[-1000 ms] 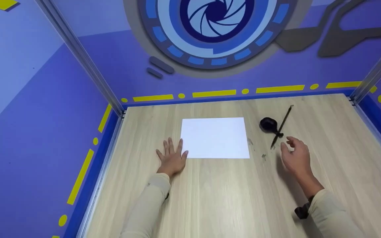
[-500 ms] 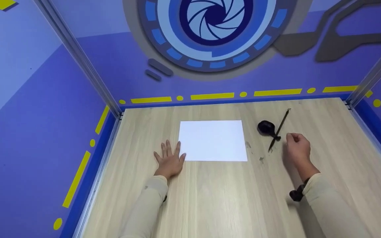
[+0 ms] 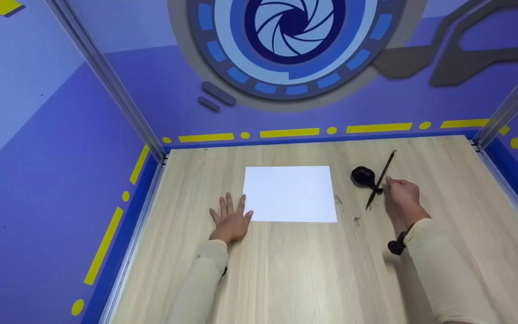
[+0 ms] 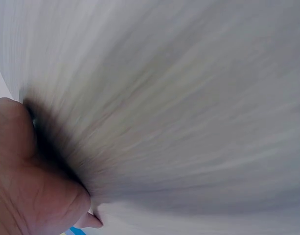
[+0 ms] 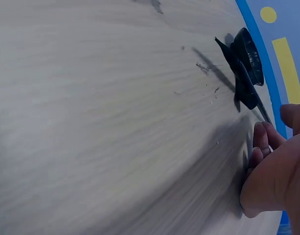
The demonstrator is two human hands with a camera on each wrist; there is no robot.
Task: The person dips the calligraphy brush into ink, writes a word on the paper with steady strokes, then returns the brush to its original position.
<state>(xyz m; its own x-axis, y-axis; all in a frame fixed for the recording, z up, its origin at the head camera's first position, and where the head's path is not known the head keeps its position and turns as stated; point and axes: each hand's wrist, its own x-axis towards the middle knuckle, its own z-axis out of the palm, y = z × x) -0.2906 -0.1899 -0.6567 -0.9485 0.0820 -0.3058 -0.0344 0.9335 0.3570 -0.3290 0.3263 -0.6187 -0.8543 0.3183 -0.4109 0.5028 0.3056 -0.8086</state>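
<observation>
My left hand (image 3: 231,222) lies flat with spread fingers on the wooden table, its index finger and thumb at the left edge of a blank white sheet of paper (image 3: 288,193). In the left wrist view only part of that hand (image 4: 37,181) shows. A dark writing brush (image 3: 387,165) leans across the handle of a small black dish (image 3: 362,176), dark tip toward me. My right hand (image 3: 404,195) is just right of the brush, fingers bent. In the right wrist view its thumb stands apart from the fingers, beside the shaft of the brush (image 5: 234,62).
Dark smudges (image 3: 356,220) mark the wooden table (image 3: 295,270) between the paper and the brush. Blue-purple panels (image 3: 119,103) with yellow marks enclose the table at the back and sides. A small black device (image 3: 396,246) is worn at the right wrist.
My right hand has moved forward, closer to the brush and the dish handle, turning its thumb side toward them. The left hand stays on the paper's edge. The head view shifts slightly.
</observation>
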